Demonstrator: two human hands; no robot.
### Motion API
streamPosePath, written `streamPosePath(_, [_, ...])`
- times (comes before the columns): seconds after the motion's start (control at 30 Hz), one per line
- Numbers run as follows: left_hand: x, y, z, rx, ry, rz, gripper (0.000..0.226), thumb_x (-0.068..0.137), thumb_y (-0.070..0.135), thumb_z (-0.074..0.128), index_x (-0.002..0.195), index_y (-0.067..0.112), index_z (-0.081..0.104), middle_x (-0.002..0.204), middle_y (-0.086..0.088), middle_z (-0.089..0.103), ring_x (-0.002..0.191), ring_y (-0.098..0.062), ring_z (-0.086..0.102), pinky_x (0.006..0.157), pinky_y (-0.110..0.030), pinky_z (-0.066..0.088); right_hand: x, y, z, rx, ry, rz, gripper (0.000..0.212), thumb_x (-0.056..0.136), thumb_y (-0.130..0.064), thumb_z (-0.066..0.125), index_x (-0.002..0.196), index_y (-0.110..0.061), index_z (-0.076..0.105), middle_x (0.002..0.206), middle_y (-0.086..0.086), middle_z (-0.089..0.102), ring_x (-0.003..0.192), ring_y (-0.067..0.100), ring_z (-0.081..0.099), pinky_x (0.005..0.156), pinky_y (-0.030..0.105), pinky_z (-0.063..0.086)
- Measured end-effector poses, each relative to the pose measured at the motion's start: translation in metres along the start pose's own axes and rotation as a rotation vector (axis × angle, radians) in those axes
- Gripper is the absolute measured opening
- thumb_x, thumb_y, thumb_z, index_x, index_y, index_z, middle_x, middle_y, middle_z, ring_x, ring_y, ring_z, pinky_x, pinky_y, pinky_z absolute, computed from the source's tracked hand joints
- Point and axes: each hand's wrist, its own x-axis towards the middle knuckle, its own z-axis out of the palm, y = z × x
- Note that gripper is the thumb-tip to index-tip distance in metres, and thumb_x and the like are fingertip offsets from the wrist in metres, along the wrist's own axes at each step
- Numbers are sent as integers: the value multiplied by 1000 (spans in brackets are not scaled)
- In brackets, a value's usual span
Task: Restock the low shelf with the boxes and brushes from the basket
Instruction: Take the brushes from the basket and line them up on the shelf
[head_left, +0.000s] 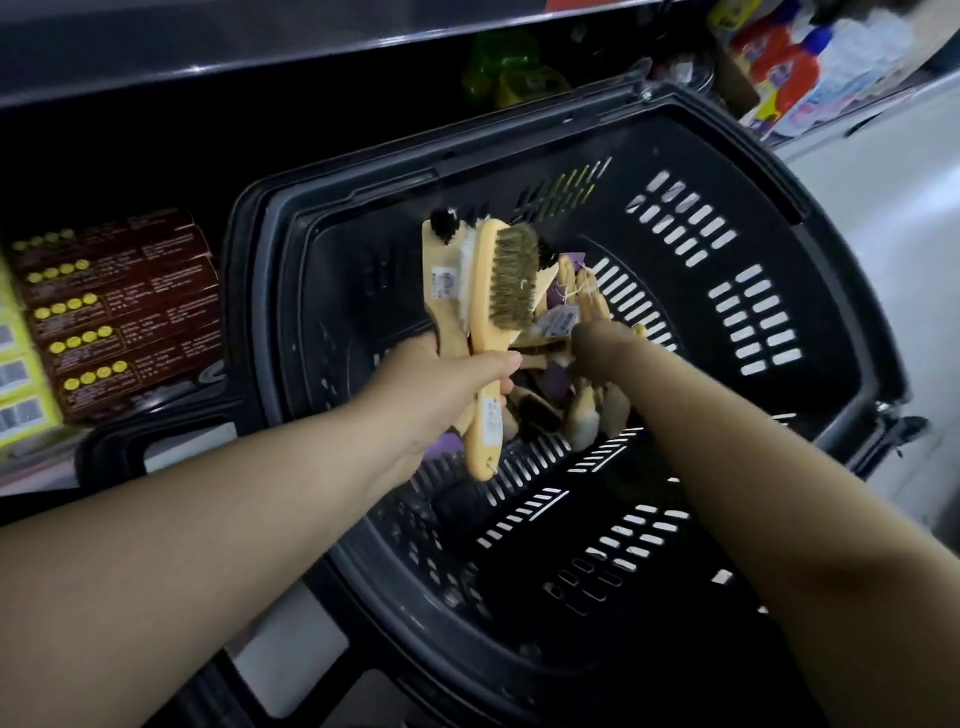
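Observation:
A black slotted basket (753, 322) fills the middle of the head view, tipped toward me. My left hand (441, 384) is shut on a bunch of wooden-handled brushes (498, 291), held upright above the basket floor; the front one has tan bristles. My right hand (597, 395) reaches down into the pile of loose brushes (582, 291) at the basket's bottom, fingers pointing down among them; it is blurred, so its grip cannot be made out. Dark brown boxes (119, 312) with yellow dots lie stacked on the low shelf at the left.
Yellow boxes (21, 384) sit at the far left edge of the shelf. A dark upper shelf board (260, 47) overhangs. Green items (504, 73) sit deep in the shelf, and red and white bottles (800, 67) stand at the top right. Pale floor (893, 218) lies right.

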Motion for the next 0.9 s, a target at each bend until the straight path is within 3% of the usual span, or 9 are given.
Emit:
streamPosePath(0.1, [-1,3,4,-128,-12,-60,10,85,21,64,94,15,65,64,7,72,58,-3,67,47,-18,48,-28,13,-31,98,227,-17,27,93,-32,53,98,-8,64,72,3,61,67,17,59,59,26,44])
streamPosePath(0.23, [-4,5,10,-260,-51,-112,16,89,29,58,100,18,64,75,4,75,76,-13,69,71,-30,50,-101,30,-37,969,472,-82,20,91,-31,59,84,-14,69,53,-8,61,43,-1,53,46,16,43])
streamPosePath(0.27, [-6,6,11,-294,-62,-117,19,90,31,58,103,18,63,79,2,75,82,-17,70,74,-32,52,-121,30,-33,1175,402,-102,14,87,-27,65,92,-15,68,57,-7,64,47,0,57,46,15,46])
streamPosePath(0.37, [-11,8,14,-341,-95,-103,26,89,32,59,108,15,63,85,-4,75,90,-24,70,83,-42,54,-155,32,-17,1544,103,-127,53,66,-20,72,116,-19,53,75,4,73,61,11,67,55,23,57])
streamPosePath(0.43, [-14,8,15,-360,-114,-91,28,89,31,59,111,15,63,83,-3,75,84,-21,70,83,-42,54,-166,31,-9,1704,-16,-153,57,64,-12,69,117,-17,50,82,7,74,68,15,71,59,23,58])
streamPosePath(0.57, [-19,8,16,-378,-86,-46,29,86,31,63,109,14,62,72,2,73,69,-18,65,54,-31,50,-169,23,-1,1825,-66,-141,36,71,-7,65,107,-1,60,86,13,73,74,18,72,63,22,57])
streamPosePath(0.63, [-20,8,16,-395,-74,-26,23,85,32,63,104,18,64,72,4,73,71,-14,67,65,-31,51,-166,21,0,1905,30,-72,21,84,-1,56,105,3,60,82,15,73,72,18,72,60,21,56])
streamPosePath(0.73, [-21,7,18,-390,-74,9,14,87,33,60,96,23,65,72,6,73,63,-5,66,67,-28,50,-163,20,-2,2121,124,-19,23,92,1,47,112,5,55,83,16,73,74,19,72,60,22,56])
streamPosePath(0.9, [-22,7,22,-390,-53,-4,15,89,29,56,88,21,69,75,3,73,70,-13,65,68,-32,47,-170,-2,7,1991,0,-226,30,72,-5,63,102,-1,60,90,10,71,77,14,69,65,22,55])
